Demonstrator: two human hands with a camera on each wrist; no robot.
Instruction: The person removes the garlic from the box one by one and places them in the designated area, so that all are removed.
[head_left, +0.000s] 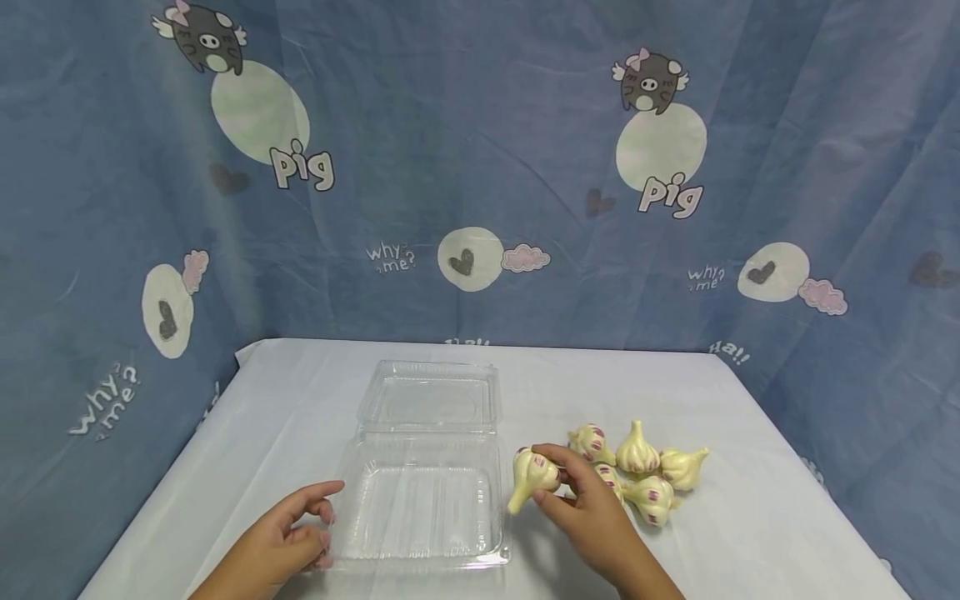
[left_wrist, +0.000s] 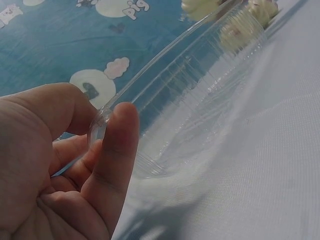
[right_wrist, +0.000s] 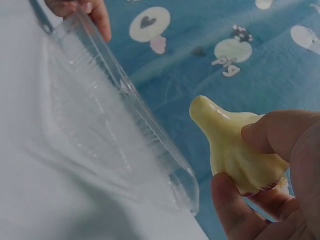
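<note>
A clear plastic clamshell box (head_left: pixel 420 557) lies on the white cloth with its lid (head_left: pixel 429 367) folded back behind it. My left hand (head_left: pixel 288 529) is at the box's left side; the left wrist view shows its thumb and fingers pinching the rim (left_wrist: pixel 102 120). Just past the box's right wall, my right hand (head_left: pixel 592 517) grips a garlic bulb (head_left: pixel 534 473) between thumb and fingertips. That bulb (right_wrist: pixel 235 145) is pale yellow with purple marks at its base, its stem pointing toward the box in the right wrist view. Nothing lies inside the box.
Several more garlic bulbs (head_left: pixel 651 498) are clustered on the cloth to the right, partly behind my right hand. The white-covered table (head_left: pixel 757 500) ends at a blue curtain (head_left: pixel 480 167) printed with pigs and hearts, which rises behind and along both sides.
</note>
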